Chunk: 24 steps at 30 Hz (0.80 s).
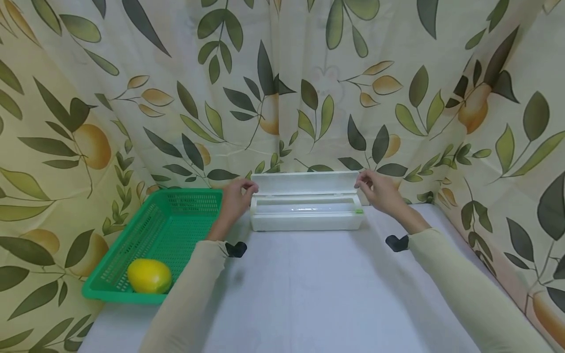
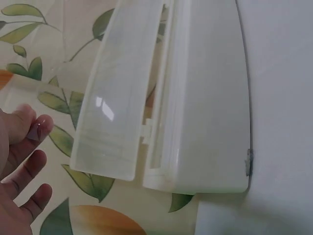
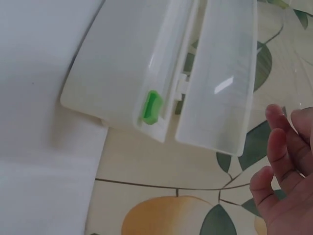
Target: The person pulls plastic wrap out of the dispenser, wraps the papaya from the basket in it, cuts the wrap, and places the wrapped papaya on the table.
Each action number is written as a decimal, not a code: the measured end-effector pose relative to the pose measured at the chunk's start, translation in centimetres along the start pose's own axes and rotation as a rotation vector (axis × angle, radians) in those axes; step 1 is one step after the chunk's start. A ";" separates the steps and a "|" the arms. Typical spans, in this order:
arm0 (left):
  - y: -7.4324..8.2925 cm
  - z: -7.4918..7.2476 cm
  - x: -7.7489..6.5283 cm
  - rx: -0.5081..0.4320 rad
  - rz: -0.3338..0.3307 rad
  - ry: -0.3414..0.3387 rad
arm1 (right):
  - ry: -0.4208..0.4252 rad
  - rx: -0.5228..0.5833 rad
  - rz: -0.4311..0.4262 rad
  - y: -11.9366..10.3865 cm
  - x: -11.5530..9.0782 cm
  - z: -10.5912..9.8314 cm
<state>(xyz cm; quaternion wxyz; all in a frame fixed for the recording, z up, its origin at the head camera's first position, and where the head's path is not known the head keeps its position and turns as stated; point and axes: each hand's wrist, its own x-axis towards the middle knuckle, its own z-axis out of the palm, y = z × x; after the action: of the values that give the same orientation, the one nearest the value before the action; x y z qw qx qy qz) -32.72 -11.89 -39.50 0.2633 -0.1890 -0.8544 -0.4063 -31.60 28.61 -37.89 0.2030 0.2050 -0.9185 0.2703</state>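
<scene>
A white plastic wrap dispenser (image 1: 306,223) stands at the back of the table, its translucent lid (image 1: 306,184) raised. Inside lies a roll of clear film, and a green slide cutter (image 3: 152,107) sits at the right end of the slot. My left hand (image 1: 236,198) is beside the lid's left end, thumb and forefinger pinching clear plastic wrap (image 2: 36,131). At the lid's right end, my right hand (image 1: 377,191) pinches the wrap too, and faint creases of the film (image 3: 297,73) show above its fingertips. The sheet is nearly invisible in the head view.
A green plastic basket (image 1: 97,279) stands on the left, partly behind my left forearm, with a yellow fruit (image 1: 149,276) in its near corner. A white cloth covers the table (image 1: 326,294). Leaf-patterned curtains (image 1: 309,63) hang close behind the dispenser and at both sides.
</scene>
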 end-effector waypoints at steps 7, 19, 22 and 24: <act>0.9 -1.0 0.3 -0.005 0.013 0.026 | 0.033 0.015 -0.051 -0.7 0.2 -1.0; 2.4 -2.1 0.8 -0.032 -0.038 0.000 | 0.027 0.006 -0.049 -1.7 0.4 -2.7; 2.9 -2.5 0.8 -0.036 -0.038 0.003 | 0.031 0.012 -0.054 -1.9 0.4 -3.1; 3.2 -2.7 0.9 -0.038 -0.030 0.007 | 0.037 0.010 -0.061 -2.1 0.4 -3.3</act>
<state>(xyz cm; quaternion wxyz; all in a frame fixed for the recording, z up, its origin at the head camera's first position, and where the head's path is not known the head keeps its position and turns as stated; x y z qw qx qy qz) -30.90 -12.07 -35.66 0.2563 -0.1796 -0.8484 -0.4269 -30.05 28.82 -34.28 0.2271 0.2287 -0.9066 0.2725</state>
